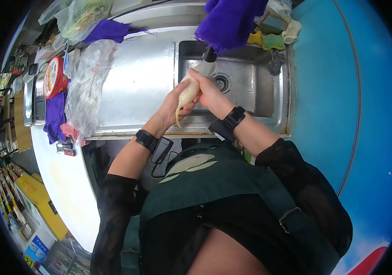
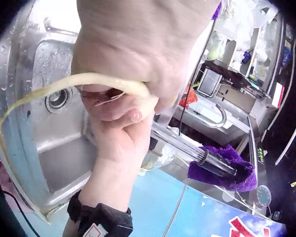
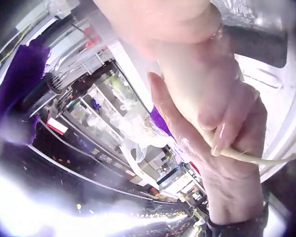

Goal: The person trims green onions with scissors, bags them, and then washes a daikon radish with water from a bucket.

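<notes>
A white radish [image 1: 188, 94] with a long thin root tail is held over the near left edge of the sink. My left hand [image 1: 174, 104] grips its lower part, fingers curled round it. Higher up, my right hand [image 1: 208, 93] wraps round the radish from the other side. In the left wrist view the root tail [image 2: 89, 79] sticks out from between the hands. Water [image 2: 175, 140] streams from the faucet [image 2: 217, 163] onto the hands. The right wrist view shows the pale radish body [image 3: 180, 79], partly hidden by fingers.
The steel sink [image 1: 262, 98] has a drain [image 1: 222, 82] in its floor. A purple cloth [image 1: 230, 23] covers the faucet. Sponges [image 1: 273, 42] and a steel scourer [image 1: 276, 63] lie at the right rim. Clear plastic bags [image 1: 88, 87] cover the drainboard's left side, near a red-rimmed tub [image 1: 54, 78].
</notes>
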Tool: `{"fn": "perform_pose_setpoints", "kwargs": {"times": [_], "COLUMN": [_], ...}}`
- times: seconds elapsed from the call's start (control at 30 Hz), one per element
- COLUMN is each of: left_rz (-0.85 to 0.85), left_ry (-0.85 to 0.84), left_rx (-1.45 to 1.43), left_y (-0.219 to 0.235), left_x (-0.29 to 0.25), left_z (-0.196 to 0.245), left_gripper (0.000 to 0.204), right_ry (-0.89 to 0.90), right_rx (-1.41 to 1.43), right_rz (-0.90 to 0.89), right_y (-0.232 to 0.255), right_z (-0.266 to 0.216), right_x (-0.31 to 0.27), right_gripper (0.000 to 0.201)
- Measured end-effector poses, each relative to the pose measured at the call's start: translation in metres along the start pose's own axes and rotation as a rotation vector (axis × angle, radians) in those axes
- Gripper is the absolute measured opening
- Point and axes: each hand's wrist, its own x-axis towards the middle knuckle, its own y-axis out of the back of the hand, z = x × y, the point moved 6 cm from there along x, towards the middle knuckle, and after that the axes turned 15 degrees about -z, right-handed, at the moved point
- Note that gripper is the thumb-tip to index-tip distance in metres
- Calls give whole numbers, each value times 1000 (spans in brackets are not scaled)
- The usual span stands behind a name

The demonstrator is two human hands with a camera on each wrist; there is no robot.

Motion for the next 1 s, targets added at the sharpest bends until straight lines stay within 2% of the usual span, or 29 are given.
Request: {"fn": "perform_pose_setpoints", "kwargs": {"times": [0.03, 0.1, 0.17, 0.2, 0.37, 0.43, 0.47, 0.6, 0.67, 0.73, 0.77, 0.83, 0.87, 0.9, 0.97, 1.0], "left_rz": [-33, -95, 81, -23, 14, -129, -109, -91, -72, -3, 59, 86, 91, 96, 58, 15], "left_ry": [-63, -28, -223, -229, -187, -127, -204, -206, -47, -61, -67, -65, -75, -85, -56, -24], "left_rx": [-95, -200, -323, -495, -606, -795, -695, -674, -706, -603, -502, -402, -350, -300, -315, -327], "left_y": [-4, -16, -24, -13, -18, -16, -10, -4, -21, -20, -17, -15, -13, -10, -6, -5], "left_x": [8, 32, 57, 77, 100, 106, 107, 95, 69, 54, 47, 40, 37, 35, 32, 32], "left_z": [3, 6, 17, 18, 32, 33, 35, 38, 35, 36, 36, 33, 31, 29, 27, 25], "left_gripper": [44, 39, 35, 29, 28, 29, 34, 38, 42, 40, 39, 34, 33, 32, 34, 35], "right_ry": [13, 30, 75, 107, 168, 239, 239, 275, 277, 244, 242, 148, 131, 124, 128, 137], "right_rx": [-89, -71, 52, -7, -9, -22, -19, 6, 21, 156, 160, 252, 345, 346, 312, 309], "right_rz": [-9, 36, 158, 119, 111, 26, 27, 46, 45, -131, -134, -267, -191, -192, -193, -287], "right_y": [0, 9, 20, 38, 32, 27, 29, 30, 22, 7, 2, -20, -23, -25, -31, -33], "right_z": [-8, -13, -22, -23, -56, -63, -64, -72, -75, -75, -73, -62, -57, -58, -63, -66], "right_x": [-5, -4, -11, -5, -45, -54, -57, -63, -60, -51, -45, -23, -10, -3, 5, 6], "right_gripper": [30, 27, 23, 20, 17, 18, 18, 20, 19, 13, 13, 6, 4, 4, 19, 18]}}
